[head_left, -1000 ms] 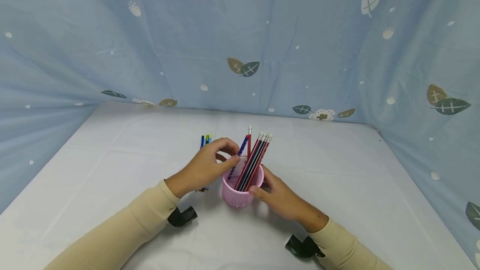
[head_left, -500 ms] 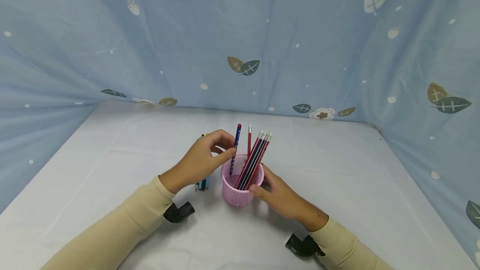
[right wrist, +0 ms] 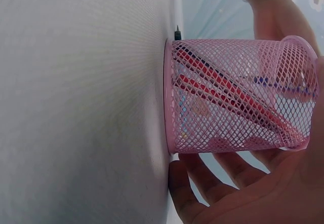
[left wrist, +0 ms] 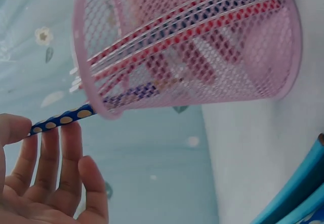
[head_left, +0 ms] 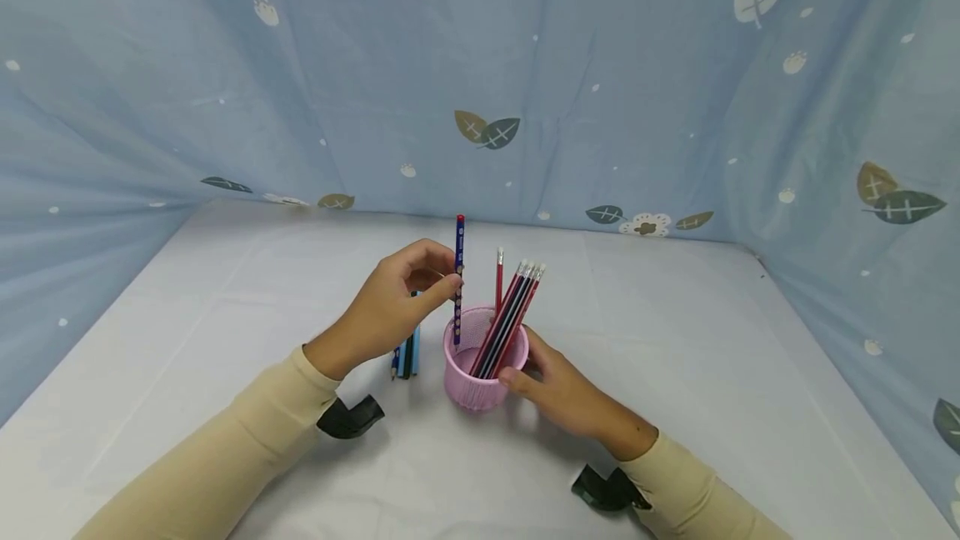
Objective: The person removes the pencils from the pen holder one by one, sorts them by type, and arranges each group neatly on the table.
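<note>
A pink mesh cup (head_left: 480, 377) stands on the white table and holds several red and black pencils (head_left: 513, 315) that lean to the right. My right hand (head_left: 525, 369) holds the cup from its right side, thumb at the front. My left hand (head_left: 448, 277) pinches a blue dotted pencil (head_left: 458, 261) upright, its lower end just inside the cup's rim. The left wrist view has the cup (left wrist: 202, 46) close up and the blue pencil (left wrist: 61, 120) between my thumb and fingers. In the right wrist view my fingers (right wrist: 243, 193) cradle the cup (right wrist: 238, 97).
A few blue and dark pencils (head_left: 405, 352) lie on the table just left of the cup, under my left hand. Blue leaf-print cloth (head_left: 480, 65) walls the table at the back and both sides. The white table top (head_left: 675, 315) stretches right of the cup.
My left hand has lifted the blue dotted pencil from leaning deep in the cup to standing upright and higher. The right hand and the cup have stayed put.
</note>
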`<action>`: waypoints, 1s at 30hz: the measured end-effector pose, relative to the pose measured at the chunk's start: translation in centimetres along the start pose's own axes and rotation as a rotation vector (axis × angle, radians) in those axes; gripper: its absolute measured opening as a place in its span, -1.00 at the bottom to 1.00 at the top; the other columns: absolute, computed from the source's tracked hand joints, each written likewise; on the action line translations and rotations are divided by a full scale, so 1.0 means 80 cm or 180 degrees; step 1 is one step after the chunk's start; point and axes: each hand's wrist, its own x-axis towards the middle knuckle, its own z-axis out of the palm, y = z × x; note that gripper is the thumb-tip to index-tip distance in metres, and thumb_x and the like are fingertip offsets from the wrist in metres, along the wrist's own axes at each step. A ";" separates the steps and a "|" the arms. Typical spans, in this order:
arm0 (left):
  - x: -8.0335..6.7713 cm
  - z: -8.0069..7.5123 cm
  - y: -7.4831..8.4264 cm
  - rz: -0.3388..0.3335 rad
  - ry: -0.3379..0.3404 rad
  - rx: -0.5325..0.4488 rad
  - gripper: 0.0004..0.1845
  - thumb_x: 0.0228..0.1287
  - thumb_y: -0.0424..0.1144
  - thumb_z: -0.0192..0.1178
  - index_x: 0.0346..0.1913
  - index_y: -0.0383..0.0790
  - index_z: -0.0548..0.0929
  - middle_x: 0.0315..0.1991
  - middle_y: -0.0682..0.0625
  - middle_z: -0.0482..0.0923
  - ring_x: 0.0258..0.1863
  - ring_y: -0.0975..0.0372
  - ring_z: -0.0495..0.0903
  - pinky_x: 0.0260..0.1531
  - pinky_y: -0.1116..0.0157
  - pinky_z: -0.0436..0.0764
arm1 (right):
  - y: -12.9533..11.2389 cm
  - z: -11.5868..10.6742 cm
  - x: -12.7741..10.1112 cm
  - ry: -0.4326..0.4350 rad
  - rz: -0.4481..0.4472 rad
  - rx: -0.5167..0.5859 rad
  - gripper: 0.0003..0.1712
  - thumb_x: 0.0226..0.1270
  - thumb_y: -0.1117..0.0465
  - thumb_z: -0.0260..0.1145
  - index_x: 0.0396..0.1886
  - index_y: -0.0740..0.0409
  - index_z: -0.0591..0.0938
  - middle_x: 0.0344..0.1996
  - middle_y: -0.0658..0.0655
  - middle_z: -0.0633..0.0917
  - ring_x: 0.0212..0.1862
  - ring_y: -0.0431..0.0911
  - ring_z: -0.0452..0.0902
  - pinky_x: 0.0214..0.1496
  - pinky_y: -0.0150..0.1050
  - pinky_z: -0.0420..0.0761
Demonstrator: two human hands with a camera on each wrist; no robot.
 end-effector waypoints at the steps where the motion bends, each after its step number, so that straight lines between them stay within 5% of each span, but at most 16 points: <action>1: 0.000 -0.002 0.001 -0.0007 0.0029 -0.0006 -0.78 0.47 -0.17 0.17 0.07 -0.13 0.55 -0.09 0.00 0.61 -0.15 0.24 0.68 -0.03 0.14 0.63 | 0.000 0.000 0.000 -0.0009 -0.0009 -0.0001 -0.17 0.51 -0.18 0.13 0.58 0.09 0.11 0.39 0.20 0.45 0.38 0.10 0.42 0.41 -0.06 0.39; 12: 0.002 -0.023 0.012 0.0039 0.0485 -0.0185 -0.73 0.50 -0.24 0.11 0.14 -0.29 0.51 -0.07 -0.13 0.60 -0.16 0.20 0.66 -0.02 0.42 0.63 | -0.002 -0.001 0.001 -0.0014 -0.0043 0.0005 -0.18 0.50 -0.18 0.14 0.55 0.12 0.15 0.38 0.19 0.47 0.39 0.09 0.41 0.41 -0.23 0.38; 30: 0.008 -0.043 0.004 -0.0128 0.0800 -0.0117 -0.61 0.52 -0.23 0.06 0.27 -0.35 0.40 -0.07 -0.23 0.59 -0.29 0.29 0.64 -0.21 0.39 0.64 | -0.002 0.000 0.001 -0.0022 -0.0070 0.0012 -0.19 0.51 -0.17 0.14 0.55 0.10 0.15 0.37 0.18 0.48 0.38 0.08 0.42 0.40 -0.24 0.39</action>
